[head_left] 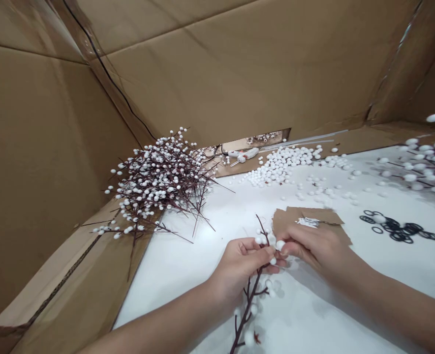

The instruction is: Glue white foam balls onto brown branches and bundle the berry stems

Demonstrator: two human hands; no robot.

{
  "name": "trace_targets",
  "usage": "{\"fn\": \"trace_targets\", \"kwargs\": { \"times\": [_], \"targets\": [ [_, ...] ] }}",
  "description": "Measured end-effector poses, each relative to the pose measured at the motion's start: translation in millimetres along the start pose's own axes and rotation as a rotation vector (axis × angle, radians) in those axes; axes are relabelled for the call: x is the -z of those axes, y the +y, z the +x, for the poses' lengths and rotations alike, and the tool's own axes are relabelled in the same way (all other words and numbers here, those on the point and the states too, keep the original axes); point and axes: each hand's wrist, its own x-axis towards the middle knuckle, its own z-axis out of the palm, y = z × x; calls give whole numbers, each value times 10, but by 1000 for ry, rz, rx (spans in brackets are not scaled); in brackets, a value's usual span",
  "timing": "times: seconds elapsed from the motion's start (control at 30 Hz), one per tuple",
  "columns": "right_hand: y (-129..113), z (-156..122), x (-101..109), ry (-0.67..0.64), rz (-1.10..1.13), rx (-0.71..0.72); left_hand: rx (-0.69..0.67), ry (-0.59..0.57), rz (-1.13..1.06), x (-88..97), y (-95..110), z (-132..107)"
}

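Observation:
My left hand (245,260) grips a dark brown artificial berry branch (247,309) between thumb and fingers. The branch slants from the bottom edge up past the hand and carries several white balls, with some twig tips bare. Between the thumb and forefinger of my right hand (309,246) is a white foam ball (280,245), held right beside the branch. Whether the ball touches a twig cannot be made out. Partly behind the right hand lies a torn piece of cardboard (328,216) with a white smear (308,222) on it.
A heap of finished berry branches (158,182) lies at the left. Loose white balls (287,164) spread across the back of the white table (180,265). A hot glue gun (243,155) rests by the cardboard wall (232,78). Black rings (402,230) and more branches (424,167) are on the right.

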Motion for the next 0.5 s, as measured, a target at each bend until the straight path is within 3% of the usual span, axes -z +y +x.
{"fn": "trace_targets", "kwargs": {
  "times": [0.13,0.27,0.5],
  "targets": [
    [-10,15,15,-54,-17,-17,-11,-1,18,0,8,0],
    [17,16,31,-15,5,-60,17,36,-26,-1,17,15],
    [66,-23,30,21,-133,21,21,50,-72,8,-2,30]
  ]
}}
